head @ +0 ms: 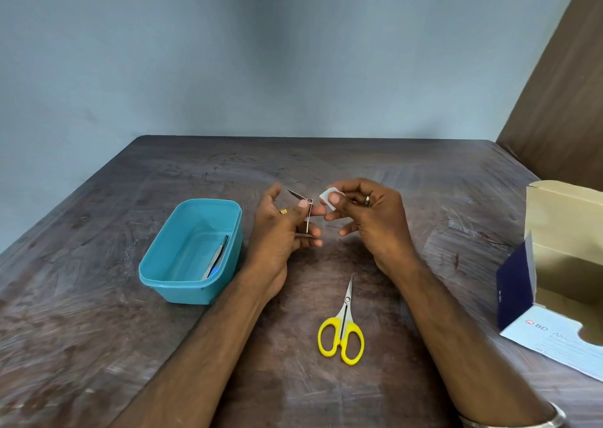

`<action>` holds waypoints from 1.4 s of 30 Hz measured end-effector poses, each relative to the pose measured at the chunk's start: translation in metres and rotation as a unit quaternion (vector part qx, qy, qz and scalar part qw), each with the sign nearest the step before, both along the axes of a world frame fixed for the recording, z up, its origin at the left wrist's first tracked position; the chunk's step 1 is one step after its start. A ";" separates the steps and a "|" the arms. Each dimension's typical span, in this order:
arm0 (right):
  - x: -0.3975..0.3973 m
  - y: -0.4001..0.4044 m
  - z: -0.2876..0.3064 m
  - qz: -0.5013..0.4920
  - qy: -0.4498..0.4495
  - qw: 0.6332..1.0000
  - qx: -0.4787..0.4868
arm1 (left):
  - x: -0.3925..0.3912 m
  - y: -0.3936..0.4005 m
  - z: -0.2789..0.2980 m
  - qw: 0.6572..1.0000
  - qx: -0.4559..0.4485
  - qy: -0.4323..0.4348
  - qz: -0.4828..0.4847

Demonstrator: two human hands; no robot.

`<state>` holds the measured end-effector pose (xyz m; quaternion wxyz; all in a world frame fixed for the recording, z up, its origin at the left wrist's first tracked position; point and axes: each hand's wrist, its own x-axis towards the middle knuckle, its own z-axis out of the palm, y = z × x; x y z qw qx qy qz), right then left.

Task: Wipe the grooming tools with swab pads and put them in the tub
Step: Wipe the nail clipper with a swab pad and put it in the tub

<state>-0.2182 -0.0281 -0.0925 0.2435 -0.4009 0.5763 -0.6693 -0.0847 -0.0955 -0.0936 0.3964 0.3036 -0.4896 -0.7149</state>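
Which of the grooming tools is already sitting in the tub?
The blue-handled metal tool lying along the right wall of the teal tub. The nail clipper is held in the left hand, and the yellow scissors lie on the table.

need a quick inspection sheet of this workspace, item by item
surface: worn dark wooden table, scuffed and streaked
job's things: nail clipper with its lever swung out, held above the table; white swab pad; yellow-handled scissors lying closed on the table, near side; blue tub at left, with a metal tool lying against its right wall
clutter: open swab box at the right edge, flap folded out
grippers: left hand grips the nail clipper; right hand pinches the swab pad, close to the clipper
cables: nothing seen
surroundings: plain blue-grey wall behind, brown panel at right
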 end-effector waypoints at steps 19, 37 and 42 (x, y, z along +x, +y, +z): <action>-0.001 0.000 0.000 0.016 0.062 0.997 -0.040 | 0.002 0.007 -0.003 0.947 -0.250 -0.188 0.080; -0.003 -0.001 -0.003 0.007 0.101 0.995 -0.026 | 0.003 0.008 0.001 0.934 -0.284 -0.196 0.088; -0.003 -0.001 -0.003 0.003 0.126 0.992 -0.015 | 0.003 0.008 0.000 0.934 -0.286 -0.194 0.089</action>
